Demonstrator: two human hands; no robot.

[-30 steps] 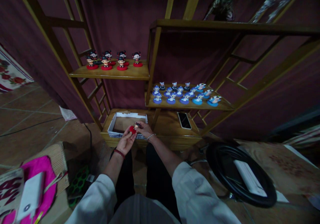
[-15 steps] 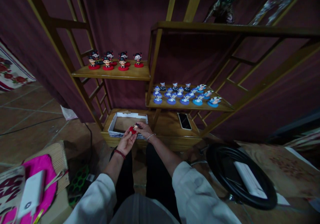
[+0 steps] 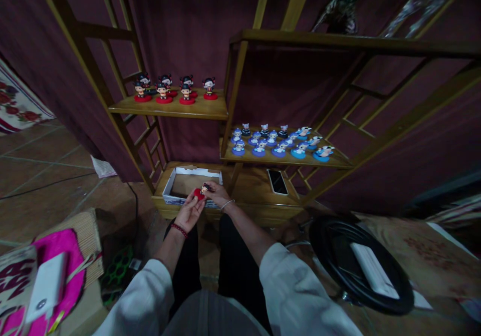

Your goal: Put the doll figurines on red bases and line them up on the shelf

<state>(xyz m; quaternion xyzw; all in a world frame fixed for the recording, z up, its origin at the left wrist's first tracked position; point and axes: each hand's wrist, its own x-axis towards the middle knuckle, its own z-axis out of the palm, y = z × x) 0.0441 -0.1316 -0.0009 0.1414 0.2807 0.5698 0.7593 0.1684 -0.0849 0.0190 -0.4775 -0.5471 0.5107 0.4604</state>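
Between my two hands is a small figurine [image 3: 205, 188] with dark hair and a red base, tilted on its side. My left hand [image 3: 191, 212] grips the red base from below. The fingers of my right hand [image 3: 218, 195] close around the head end. Both hands hover over the front right edge of a shallow white box [image 3: 173, 182], whose inside is bare brown cardboard. On the upper left shelf [image 3: 169, 108] stand several similar figurines [image 3: 186, 93] on red bases.
Several blue and purple figurines [image 3: 260, 148] fill the middle right shelf [image 3: 263, 160]. A phone [image 3: 278, 182] lies on the lowest board. At right is a round black stool [image 3: 319, 256] bearing a white box [image 3: 376, 271]. A white power bank [image 3: 47, 283] rests on pink cloth at left.
My hands and the figurine stay almost in place. The view has shifted very slightly; nothing was taken up or let go.
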